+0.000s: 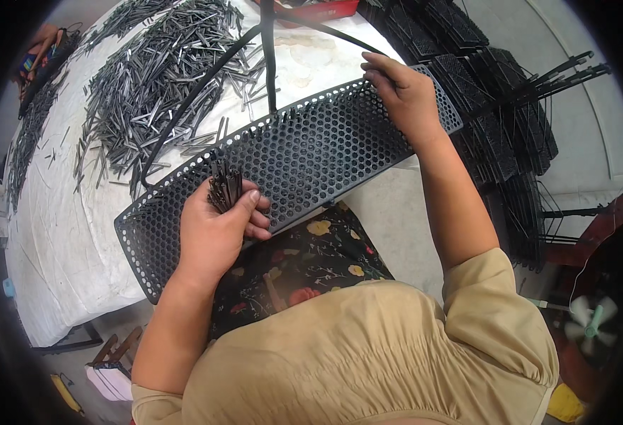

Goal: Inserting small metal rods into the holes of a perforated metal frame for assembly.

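A long black panel point(304, 152) full of round holes lies slanted before me, one long side over the white-covered table and the other toward my lap. Short dark pieces stand in some holes along its far edge. My left hand point(219, 227) is closed round a bundle of thin dark strips point(225, 185), their ends pointing up, above the panel's near left part. Over the panel's far right end is my right hand point(403, 92), fingers bent and drawn together near the edge holes. Whatever lies between those fingertips is too small to tell.
A big heap of dark strips point(166, 85) covers the far part of the white table point(63, 248). Thin black bars point(269, 64) rise from the panel's far side. A red tray point(318, 10) stands at the back. Stacked black panels point(510, 106) fill the right; a fan point(591, 324) is lower right.
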{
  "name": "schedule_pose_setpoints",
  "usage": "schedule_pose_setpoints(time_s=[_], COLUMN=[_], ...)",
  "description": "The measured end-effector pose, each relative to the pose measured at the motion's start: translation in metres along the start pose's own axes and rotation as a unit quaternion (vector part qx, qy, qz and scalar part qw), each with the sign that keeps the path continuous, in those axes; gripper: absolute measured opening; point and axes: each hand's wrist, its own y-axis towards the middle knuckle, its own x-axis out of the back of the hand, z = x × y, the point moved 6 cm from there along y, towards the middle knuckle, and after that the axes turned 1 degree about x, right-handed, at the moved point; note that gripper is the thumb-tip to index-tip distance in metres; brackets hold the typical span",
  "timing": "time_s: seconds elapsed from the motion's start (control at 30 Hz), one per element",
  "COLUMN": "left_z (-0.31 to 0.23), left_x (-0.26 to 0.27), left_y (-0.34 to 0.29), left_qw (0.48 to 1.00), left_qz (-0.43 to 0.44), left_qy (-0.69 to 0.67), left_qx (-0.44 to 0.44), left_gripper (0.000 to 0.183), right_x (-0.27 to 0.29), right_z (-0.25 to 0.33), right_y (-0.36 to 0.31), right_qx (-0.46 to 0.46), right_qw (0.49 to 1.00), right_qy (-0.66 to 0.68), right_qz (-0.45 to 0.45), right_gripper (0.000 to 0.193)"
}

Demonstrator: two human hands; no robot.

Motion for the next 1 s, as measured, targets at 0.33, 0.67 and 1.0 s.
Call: schedule_pose_setpoints(time_s=[0.33, 0.67, 1.0], left_z=[-0.002, -0.001, -0.001], left_x=[0.000, -0.002, -0.002], left_y=[0.000, -0.001, -0.002], left_qw=[1.000, 1.000, 1.000], left_qz=[0.003, 0.009, -0.001], left_qy=[0.004, 0.009, 0.012], left_qx=[-0.003, -0.008, -0.011], left_gripper=[0.014, 0.014, 0.013], right_x=[-0.005, 0.005, -0.002], right_z=[-0.013, -0.025, -0.028], right_y=[0.000, -0.001, -0.003], right_qx=[0.024, -0.024, -0.046], right_qw=[1.000, 0.995, 0.986], right_qy=[-0.002, 0.094, 0.134], right_qz=[-0.013, -0.030, -0.083], right_gripper=[0.025, 0.019, 0.013])
